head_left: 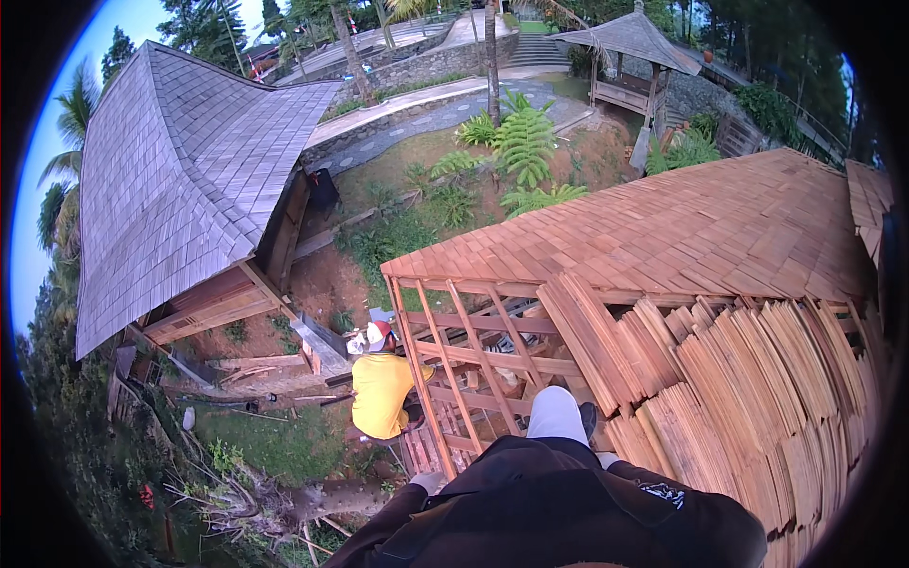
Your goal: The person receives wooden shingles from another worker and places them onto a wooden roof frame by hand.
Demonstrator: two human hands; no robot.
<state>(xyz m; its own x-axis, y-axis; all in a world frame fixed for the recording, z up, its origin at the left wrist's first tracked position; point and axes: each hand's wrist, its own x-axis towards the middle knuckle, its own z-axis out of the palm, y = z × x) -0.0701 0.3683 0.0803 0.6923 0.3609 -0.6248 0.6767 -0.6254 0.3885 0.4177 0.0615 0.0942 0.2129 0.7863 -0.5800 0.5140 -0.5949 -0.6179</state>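
My left hand (429,482) is by the lower left edge of the open roof frame (452,355), next to a wooden batten; its fingers are too small to make out. Close beside my bent knee, my right hand (607,459) shows only in part at the edge of the stacked wooden shingles (696,426). Its fingers are hidden. Both dark sleeves reach forward from my body. My light-coloured knee (557,417) and a dark shoe (588,419) are over the battens. Between the battens, gaps show the structure below.
Below the frame's left edge, a person in a yellow shirt (380,393) and a cap crouches. Laid shingles cover the upper roof slope (653,222). An older grey-shingled roof (180,180) rises at left. Cut branches (251,506) lie on the ground, and a small pavilion (630,57) stands farther back.
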